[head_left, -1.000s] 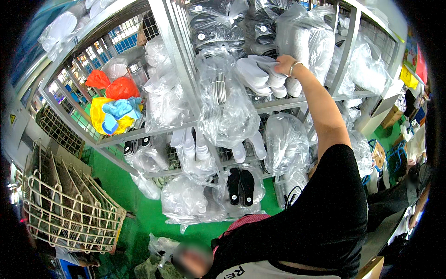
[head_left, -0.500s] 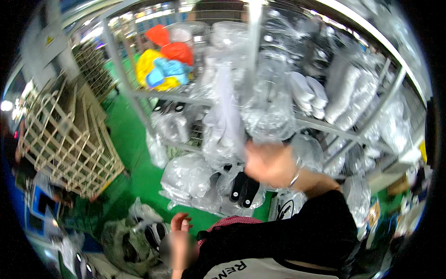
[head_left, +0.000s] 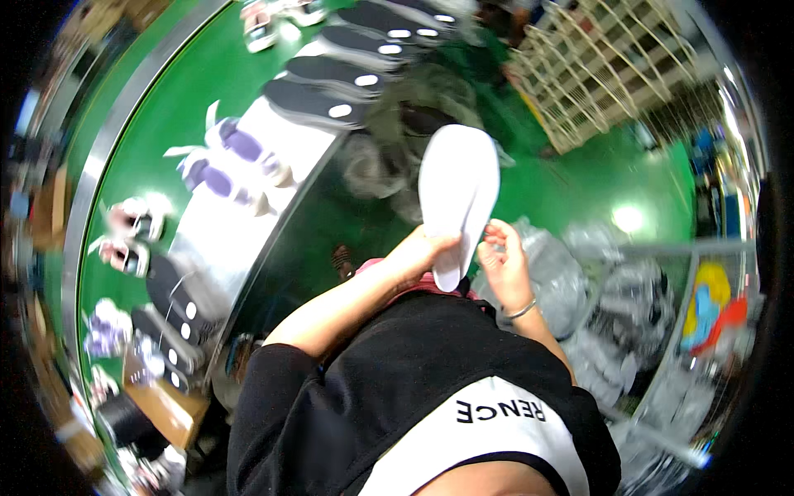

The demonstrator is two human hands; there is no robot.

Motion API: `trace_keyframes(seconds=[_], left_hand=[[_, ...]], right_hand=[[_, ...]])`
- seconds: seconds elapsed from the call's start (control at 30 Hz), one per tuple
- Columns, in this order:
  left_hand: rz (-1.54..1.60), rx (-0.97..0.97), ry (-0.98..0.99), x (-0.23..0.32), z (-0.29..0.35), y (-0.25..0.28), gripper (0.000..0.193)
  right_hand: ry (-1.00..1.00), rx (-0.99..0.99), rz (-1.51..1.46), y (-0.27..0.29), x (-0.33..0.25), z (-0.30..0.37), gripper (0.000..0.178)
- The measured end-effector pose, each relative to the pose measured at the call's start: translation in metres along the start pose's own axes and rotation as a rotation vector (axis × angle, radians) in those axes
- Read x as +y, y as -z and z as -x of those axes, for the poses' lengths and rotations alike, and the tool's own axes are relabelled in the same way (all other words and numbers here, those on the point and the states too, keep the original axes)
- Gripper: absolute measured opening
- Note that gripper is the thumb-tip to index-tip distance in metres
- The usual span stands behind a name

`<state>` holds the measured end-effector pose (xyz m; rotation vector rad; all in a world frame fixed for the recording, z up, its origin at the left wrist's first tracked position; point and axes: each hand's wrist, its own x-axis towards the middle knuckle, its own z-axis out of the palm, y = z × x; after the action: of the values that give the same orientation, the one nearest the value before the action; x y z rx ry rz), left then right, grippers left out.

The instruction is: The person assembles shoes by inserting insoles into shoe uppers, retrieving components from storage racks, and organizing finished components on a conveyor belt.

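Note:
Two white insoles [head_left: 456,169], lying one over the other, stand out in front of my body with their wide ends pointing away. My left hand [head_left: 420,255] is shut on them near the narrow end, its thumb across the top. Close by their right edge is my right hand [head_left: 506,269], fingers loosely bent and apart, with nothing visible in it. Whether its fingertips touch the edge is hard to tell. A bracelet sits on the right wrist.
Left of me runs a curved green conveyor [head_left: 186,74] with a white surface beside it, bearing black insoles [head_left: 322,99] and purple-white shoes [head_left: 236,145]. A wire cage [head_left: 595,74] stands far right. Plastic-wrapped bundles [head_left: 550,269] and a metal rack [head_left: 653,380] lie at the right.
My view has swung from the rack to the conveyor. My right hand has left the bagged goods on the rack. White insoles now show in my left hand, which was low and apart before.

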<state>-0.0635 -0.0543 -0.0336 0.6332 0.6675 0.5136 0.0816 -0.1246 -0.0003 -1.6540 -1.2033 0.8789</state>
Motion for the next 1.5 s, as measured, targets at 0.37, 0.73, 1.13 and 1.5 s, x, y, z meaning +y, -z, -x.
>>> trace_keyframes(seconds=[0.37,0.73,1.13,1.5], left_hand=[[-0.127,0.359,-0.507,0.08,0.082,0.152,0.052],[0.116,0.448,-0.486,0.122,0.123,0.214,0.042],[-0.644,1.305,-0.903,0.148,0.124,0.233,0.021],[-0.999,1.584,-0.555,0.17,0.103,0.318,0.026]], right_hand=[[-0.13,-0.396,-0.379,-0.178,-0.049,-0.162,0.016],[0.208,-0.711,0.039,-0.285,-0.105,-0.216,0.023],[0.658,-0.743,0.112,-0.298,-0.156,-0.203,0.02],[1.148,-0.991,1.267,-0.357,-0.174,-0.152,0.014]])
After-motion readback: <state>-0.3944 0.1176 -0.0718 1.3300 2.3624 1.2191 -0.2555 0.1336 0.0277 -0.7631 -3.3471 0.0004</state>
